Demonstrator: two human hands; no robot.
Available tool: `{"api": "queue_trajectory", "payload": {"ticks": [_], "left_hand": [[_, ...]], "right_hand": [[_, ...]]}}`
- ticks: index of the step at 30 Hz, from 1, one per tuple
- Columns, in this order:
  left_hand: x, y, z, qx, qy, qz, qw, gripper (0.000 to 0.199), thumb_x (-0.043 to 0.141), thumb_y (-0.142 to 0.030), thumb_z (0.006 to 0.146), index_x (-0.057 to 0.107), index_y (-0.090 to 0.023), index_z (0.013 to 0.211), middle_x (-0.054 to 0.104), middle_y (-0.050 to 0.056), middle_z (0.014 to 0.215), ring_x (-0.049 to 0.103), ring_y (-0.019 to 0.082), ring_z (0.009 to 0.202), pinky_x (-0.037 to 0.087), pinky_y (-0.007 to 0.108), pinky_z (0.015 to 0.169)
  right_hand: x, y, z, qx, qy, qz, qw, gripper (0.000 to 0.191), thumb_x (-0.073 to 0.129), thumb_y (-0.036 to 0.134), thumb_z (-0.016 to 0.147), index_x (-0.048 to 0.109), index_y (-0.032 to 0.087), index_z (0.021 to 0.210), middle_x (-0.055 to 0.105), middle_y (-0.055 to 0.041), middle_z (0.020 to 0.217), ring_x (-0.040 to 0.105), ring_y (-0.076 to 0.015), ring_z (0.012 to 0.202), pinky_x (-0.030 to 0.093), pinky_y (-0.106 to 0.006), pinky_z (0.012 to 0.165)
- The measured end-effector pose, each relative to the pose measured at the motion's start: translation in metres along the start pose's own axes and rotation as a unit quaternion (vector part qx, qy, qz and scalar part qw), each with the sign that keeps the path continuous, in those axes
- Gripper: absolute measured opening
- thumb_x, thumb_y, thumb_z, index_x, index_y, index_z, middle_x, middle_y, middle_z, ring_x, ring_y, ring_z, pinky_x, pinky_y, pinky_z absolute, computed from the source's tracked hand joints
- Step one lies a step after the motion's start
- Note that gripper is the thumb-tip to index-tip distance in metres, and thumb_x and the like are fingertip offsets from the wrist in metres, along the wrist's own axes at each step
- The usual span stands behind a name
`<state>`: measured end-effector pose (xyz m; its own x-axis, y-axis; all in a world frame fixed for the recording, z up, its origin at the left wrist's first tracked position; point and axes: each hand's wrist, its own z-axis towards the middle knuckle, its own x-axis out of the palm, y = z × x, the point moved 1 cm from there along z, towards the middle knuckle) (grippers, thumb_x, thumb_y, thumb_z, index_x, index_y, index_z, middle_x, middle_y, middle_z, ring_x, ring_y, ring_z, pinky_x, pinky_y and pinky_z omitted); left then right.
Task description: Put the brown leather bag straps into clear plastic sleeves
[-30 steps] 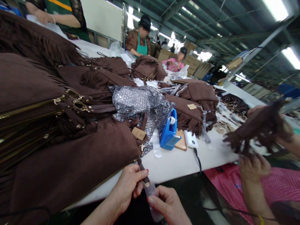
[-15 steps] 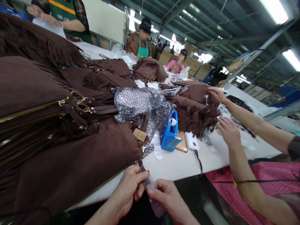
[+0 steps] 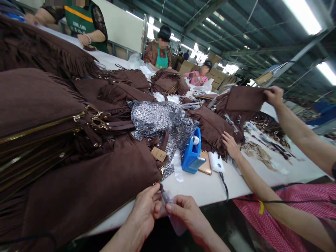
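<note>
White table beyond left hand, metal roof above.
Left pinching dark strap, right hand gripping plastic sleeve.

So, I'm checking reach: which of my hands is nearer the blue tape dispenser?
Right. Your right hand is below the dispenser in view; your left hand is farther, to its lower left, by the brown bag.
</note>
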<state>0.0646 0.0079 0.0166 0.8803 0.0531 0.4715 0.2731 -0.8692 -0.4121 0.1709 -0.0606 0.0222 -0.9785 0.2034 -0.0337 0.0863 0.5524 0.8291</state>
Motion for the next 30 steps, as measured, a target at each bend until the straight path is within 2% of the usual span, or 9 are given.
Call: {"api": "queue_trajectory", "payload": {"ticks": [4, 9, 11, 15, 22, 26, 30], "left_hand": [[0.002, -0.001, 0.0, -0.006, 0.01, -0.012, 1.0, 0.013, 0.043, -0.02, 0.083, 0.047, -0.013, 0.073, 0.054, -0.001, 0.045, 0.025, 0.002, 0.025, 0.017, 0.014, 0.026], [0.001, 0.0, -0.001, 0.0, 0.014, -0.025, 1.0, 0.016, 0.043, -0.019, 0.083, 0.047, -0.014, 0.068, 0.048, -0.004, 0.041, 0.025, 0.003, 0.024, 0.021, 0.014, 0.026], [0.0, 0.0, 0.0, -0.003, 0.015, -0.025, 1.0, 0.016, 0.042, -0.021, 0.083, 0.047, -0.014, 0.069, 0.052, -0.003, 0.043, 0.027, 0.004, 0.023, 0.02, 0.015, 0.025], [-0.001, -0.002, -0.002, -0.03, 0.029, -0.028, 0.999, 0.024, 0.037, -0.028, 0.085, 0.05, -0.011, 0.073, 0.06, 0.004, 0.053, 0.027, 0.003, 0.022, 0.018, 0.016, 0.024], [0.002, -0.008, -0.005, -0.048, 0.04, -0.046, 0.997, 0.034, 0.036, -0.034, 0.086, 0.049, -0.012, 0.065, 0.05, -0.001, 0.039, 0.028, 0.005, 0.021, 0.019, 0.016, 0.025], [0.001, -0.005, -0.007, -0.031, 0.051, -0.024, 0.998, 0.034, 0.036, -0.033, 0.086, 0.052, -0.01, 0.067, 0.054, 0.003, 0.042, 0.033, 0.006, 0.022, 0.018, 0.016, 0.025], [-0.004, 0.002, -0.006, 0.026, 0.077, 0.039, 0.996, 0.031, 0.038, -0.034, 0.083, 0.054, -0.008, 0.083, 0.064, 0.01, 0.058, 0.035, 0.005, 0.024, 0.019, 0.016, 0.025]], "right_hand": [[0.002, 0.005, 0.008, -0.029, 0.001, -0.019, 0.999, 0.04, 0.068, 0.05, 0.058, 0.053, 0.013, 0.057, 0.051, 0.0025, 0.049, 0.041, -0.0082, 0.047, 0.026, -0.022, 0.049], [0.005, 0.006, 0.016, -0.021, 0.0, -0.023, 1.0, 0.042, 0.069, 0.052, 0.056, 0.054, 0.013, 0.059, 0.05, 0.0031, 0.049, 0.043, -0.0082, 0.045, 0.031, -0.022, 0.048], [0.006, 0.007, 0.018, -0.024, -0.006, -0.022, 0.999, 0.042, 0.069, 0.052, 0.055, 0.054, 0.013, 0.058, 0.05, 0.0037, 0.049, 0.043, -0.0077, 0.044, 0.033, -0.022, 0.047], [0.008, 0.012, 0.021, -0.023, -0.013, -0.024, 0.999, 0.044, 0.069, 0.054, 0.053, 0.053, 0.013, 0.058, 0.05, 0.004, 0.049, 0.042, -0.0071, 0.043, 0.033, -0.021, 0.043], [0.012, 0.015, 0.028, -0.018, -0.025, -0.04, 0.999, 0.047, 0.066, 0.059, 0.054, 0.053, 0.014, 0.06, 0.05, 0.0038, 0.045, 0.04, -0.0078, 0.038, 0.03, -0.02, 0.035], [0.013, 0.019, 0.033, -0.033, -0.044, -0.051, 0.997, 0.045, 0.067, 0.056, 0.055, 0.056, 0.013, 0.061, 0.05, 0.003, 0.046, 0.039, -0.0078, 0.039, 0.027, -0.021, 0.038], [0.014, 0.023, 0.039, -0.053, -0.058, -0.055, 0.995, 0.041, 0.067, 0.051, 0.056, 0.06, 0.011, 0.061, 0.053, 0.0014, 0.051, 0.04, -0.0081, 0.048, 0.029, -0.022, 0.046]]}}
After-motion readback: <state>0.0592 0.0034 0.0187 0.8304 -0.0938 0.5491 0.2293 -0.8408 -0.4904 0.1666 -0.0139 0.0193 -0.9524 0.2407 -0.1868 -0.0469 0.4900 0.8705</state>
